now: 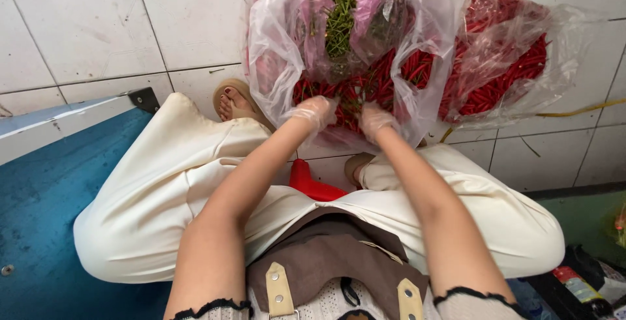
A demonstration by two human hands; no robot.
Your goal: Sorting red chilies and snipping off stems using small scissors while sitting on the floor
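We sit over a big clear bag [287,53] on the tiled floor [78,27], packed with red chillies [365,85] and a heap of green stems [340,23]; a second bag [508,59] of chillies lies beside it. Our gloved left hand [316,111] and right hand [377,119] are down among the chillies at the bag's mouth, seemingly sorting them. Whether either grasps one we cannot tell; any next pick calls for pinching one chilli free.
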